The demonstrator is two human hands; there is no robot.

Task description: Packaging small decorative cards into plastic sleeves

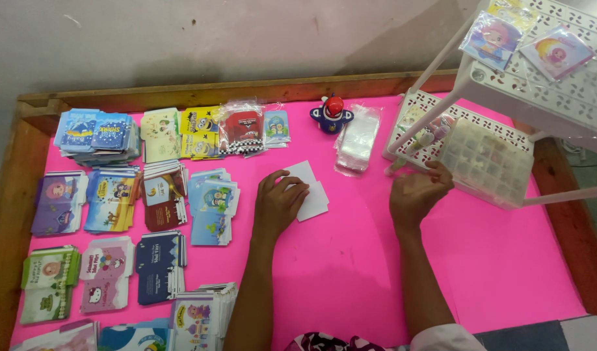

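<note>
My left hand (279, 201) rests palm down on a small stack of blank white cards (309, 190) lying on the pink table cover (350, 260). My right hand (415, 192) reaches toward the clear plastic compartment box (487, 162) on the lower shelf of the white plastic rack (506, 84), its fingertips touching the box's near edge. Whether anything small sits in those fingers cannot be made out.
Many stacks of printed small envelopes (116, 201) cover the left half of the table. A blue and red toy figure (332, 114) and a pile of clear plastic sleeves (358, 138) lie at the back. A wooden rim (246, 88) borders the table. Packaged stickers (526, 39) lie on the rack's top.
</note>
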